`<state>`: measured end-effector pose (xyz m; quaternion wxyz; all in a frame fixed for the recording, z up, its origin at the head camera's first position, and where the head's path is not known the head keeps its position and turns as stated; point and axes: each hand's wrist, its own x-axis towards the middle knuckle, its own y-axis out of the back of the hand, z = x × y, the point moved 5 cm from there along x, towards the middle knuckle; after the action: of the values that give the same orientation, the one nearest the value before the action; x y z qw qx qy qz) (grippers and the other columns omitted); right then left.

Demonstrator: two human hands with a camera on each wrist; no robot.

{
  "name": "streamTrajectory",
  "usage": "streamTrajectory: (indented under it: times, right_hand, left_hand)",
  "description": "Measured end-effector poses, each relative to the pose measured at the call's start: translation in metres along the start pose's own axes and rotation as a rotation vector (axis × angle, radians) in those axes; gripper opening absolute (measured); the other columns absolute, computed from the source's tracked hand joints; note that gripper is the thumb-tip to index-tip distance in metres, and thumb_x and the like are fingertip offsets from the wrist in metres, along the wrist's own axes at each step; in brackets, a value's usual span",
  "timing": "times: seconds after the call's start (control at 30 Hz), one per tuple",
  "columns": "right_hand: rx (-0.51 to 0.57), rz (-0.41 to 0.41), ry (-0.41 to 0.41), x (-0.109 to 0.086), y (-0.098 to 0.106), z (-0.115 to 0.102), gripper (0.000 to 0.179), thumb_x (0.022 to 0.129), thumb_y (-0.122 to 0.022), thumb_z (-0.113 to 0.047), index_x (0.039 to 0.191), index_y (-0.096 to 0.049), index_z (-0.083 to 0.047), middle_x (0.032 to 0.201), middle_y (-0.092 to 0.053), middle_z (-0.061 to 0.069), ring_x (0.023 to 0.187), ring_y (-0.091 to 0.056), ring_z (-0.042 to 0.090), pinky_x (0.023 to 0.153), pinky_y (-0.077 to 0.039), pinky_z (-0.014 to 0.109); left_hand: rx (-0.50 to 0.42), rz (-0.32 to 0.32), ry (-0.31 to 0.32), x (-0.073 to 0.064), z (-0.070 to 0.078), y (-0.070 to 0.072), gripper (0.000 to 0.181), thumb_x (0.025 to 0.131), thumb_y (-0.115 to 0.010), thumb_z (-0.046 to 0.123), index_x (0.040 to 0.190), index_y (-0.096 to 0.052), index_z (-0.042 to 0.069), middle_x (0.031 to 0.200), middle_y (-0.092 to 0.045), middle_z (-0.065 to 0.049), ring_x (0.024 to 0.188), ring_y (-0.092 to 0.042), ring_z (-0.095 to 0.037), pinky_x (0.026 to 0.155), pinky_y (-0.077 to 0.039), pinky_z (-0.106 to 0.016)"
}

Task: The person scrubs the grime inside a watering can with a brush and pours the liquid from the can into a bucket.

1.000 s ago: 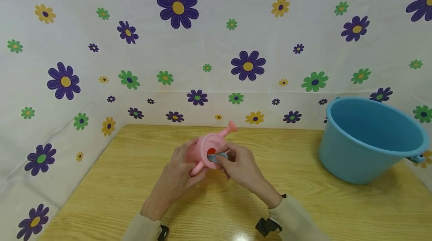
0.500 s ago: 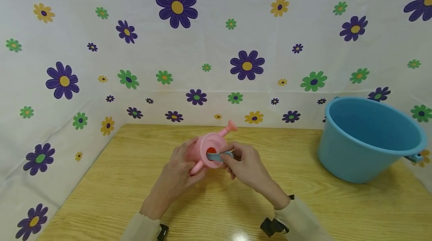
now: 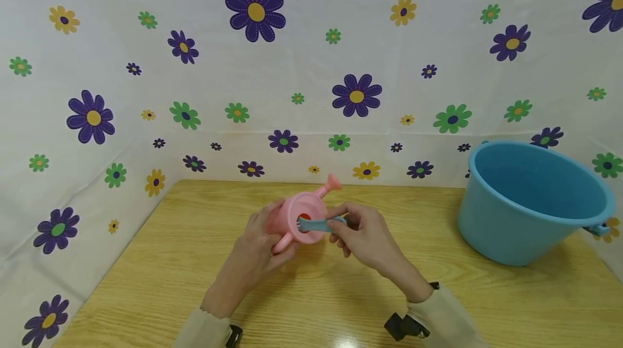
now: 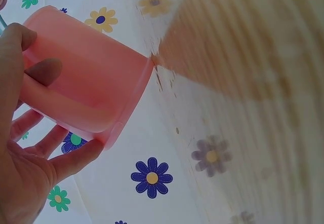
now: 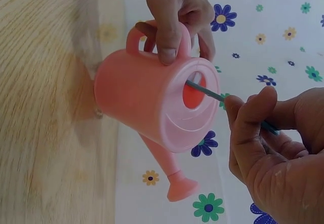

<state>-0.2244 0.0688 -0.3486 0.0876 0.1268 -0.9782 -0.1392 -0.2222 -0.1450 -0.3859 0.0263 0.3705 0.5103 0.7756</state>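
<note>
A pink toy watering can (image 3: 279, 221) is tilted on the table, its round opening turned toward me and its spout pointing away to the right. My left hand (image 3: 253, 248) grips it by the handle and side, fingers threaded through the handle in the right wrist view. Between thumb and fingers, my right hand (image 3: 367, 234) pinches a small blue fork (image 3: 318, 225) by its handle. The fork's tines lie at the can's opening. Something red (image 5: 194, 96) shows inside the can, mostly hidden by its wall.
A large blue bucket (image 3: 511, 231) stands at the right of the wooden table (image 3: 165, 261). White cloth (image 3: 292, 66) with printed flowers forms the back and the sides behind the table.
My right hand has drawn to the right and slightly down, bringing the fork partly out of the can so its tines now show. My left hand and the can stay in place.
</note>
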Motion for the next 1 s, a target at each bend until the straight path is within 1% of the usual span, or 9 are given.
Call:
streamTrajectory:
  times: [0.13, 0.4, 0.47, 0.63, 0.7, 0.87, 1.0]
  right_hand:
    - [0.000, -0.003, -0.009, -0.001, 0.002, -0.001, 0.012, 0.098, -0.065, -0.007, 0.107, -0.071, -0.002, 0.071, -0.069, 0.009, 0.055, -0.056, 0.014, 0.047, -0.051, 0.022]
    - [-0.005, -0.007, -0.017, 0.000, 0.000, -0.001, 0.011, 0.099, -0.064, -0.006, 0.107, -0.071, -0.002, 0.071, -0.068, 0.008, 0.055, -0.055, 0.014, 0.047, -0.050, 0.021]
    - [-0.004, -0.008, -0.017, 0.000, -0.001, 0.000, 0.011, 0.099, -0.064, -0.006, 0.106, -0.070, -0.002, 0.072, -0.068, 0.009, 0.054, -0.055, 0.014, 0.047, -0.050, 0.021]
    - [-0.003, -0.016, -0.018, 0.003, -0.004, 0.002, 0.010, 0.099, -0.063, -0.006, 0.105, -0.070, -0.002, 0.076, -0.068, 0.019, 0.054, -0.055, 0.013, 0.047, -0.049, 0.022]
    - [-0.004, -0.021, -0.015, 0.005, -0.005, 0.003, 0.010, 0.099, -0.063, -0.006, 0.105, -0.070, -0.002, 0.076, -0.068, 0.020, 0.054, -0.054, 0.014, 0.047, -0.049, 0.022]
    - [-0.008, -0.030, 0.009, 0.008, -0.008, 0.004, 0.008, 0.099, -0.064, -0.007, 0.103, -0.071, -0.003, 0.070, -0.065, 0.008, 0.052, -0.054, 0.014, 0.047, -0.049, 0.021]
    - [-0.013, -0.042, 0.022, 0.010, -0.011, 0.005, 0.008, 0.098, -0.065, -0.007, 0.103, -0.071, -0.003, 0.069, -0.065, 0.006, 0.050, -0.053, 0.014, 0.046, -0.047, 0.019]
  left_hand:
    - [0.003, -0.006, 0.006, 0.000, 0.000, 0.000, 0.030, 0.083, -0.083, 0.026, 0.061, -0.069, 0.012, 0.150, -0.049, -0.014, 0.128, -0.054, -0.039, 0.092, -0.061, -0.048]
    - [0.001, 0.001, 0.004, -0.001, -0.001, -0.001, 0.030, 0.083, -0.083, 0.025, 0.060, -0.069, 0.012, 0.149, -0.049, -0.014, 0.127, -0.054, -0.040, 0.089, -0.063, -0.047]
    - [0.001, 0.005, 0.001, -0.001, -0.001, -0.001, 0.030, 0.083, -0.083, 0.025, 0.060, -0.069, 0.012, 0.149, -0.049, -0.014, 0.127, -0.054, -0.040, 0.088, -0.063, -0.047]
    - [-0.005, 0.000, 0.002, -0.002, -0.002, -0.001, 0.030, 0.084, -0.082, 0.024, 0.060, -0.068, 0.013, 0.150, -0.049, -0.014, 0.130, -0.053, -0.039, 0.089, -0.062, -0.047]
    - [-0.009, -0.006, 0.003, -0.002, -0.002, -0.001, 0.030, 0.084, -0.081, 0.024, 0.060, -0.068, 0.013, 0.150, -0.048, -0.013, 0.130, -0.053, -0.038, 0.090, -0.062, -0.047]
    - [-0.017, -0.010, -0.007, -0.002, -0.002, 0.000, 0.028, 0.085, -0.079, 0.024, 0.061, -0.069, 0.014, 0.151, -0.048, -0.012, 0.130, -0.052, -0.038, 0.092, -0.061, -0.048]
    - [-0.031, -0.012, -0.017, -0.002, -0.002, 0.001, 0.027, 0.085, -0.079, 0.024, 0.063, -0.070, 0.013, 0.151, -0.047, -0.013, 0.131, -0.051, -0.038, 0.094, -0.061, -0.048]
